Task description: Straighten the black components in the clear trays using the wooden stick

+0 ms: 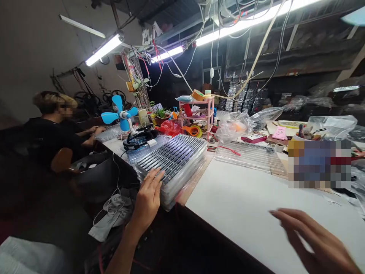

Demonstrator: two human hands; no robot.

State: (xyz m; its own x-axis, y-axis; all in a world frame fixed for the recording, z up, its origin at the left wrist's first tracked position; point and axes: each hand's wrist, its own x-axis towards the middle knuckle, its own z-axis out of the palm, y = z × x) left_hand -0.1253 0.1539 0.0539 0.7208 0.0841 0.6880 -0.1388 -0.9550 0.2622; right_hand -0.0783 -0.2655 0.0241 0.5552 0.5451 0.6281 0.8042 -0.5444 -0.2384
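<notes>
With the left hand [148, 198] spread flat on the near corner of the tray stack [171, 167], a sound grip takes both sides, while the right hand [313, 239] hovers open and empty over the white table [242, 205].

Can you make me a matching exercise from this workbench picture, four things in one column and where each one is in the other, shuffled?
Things:
1. left hand
2. right hand
3. blue fan
4. pink shelf rack

Places:
A. over the bare white tabletop, fingers spread
B. behind the stack of clear trays, by the co-worker
C. on the near edge of the stack of clear trays
D. far back in the middle of the bench, with tape rolls

Pairs: 1-C, 2-A, 3-B, 4-D
</notes>
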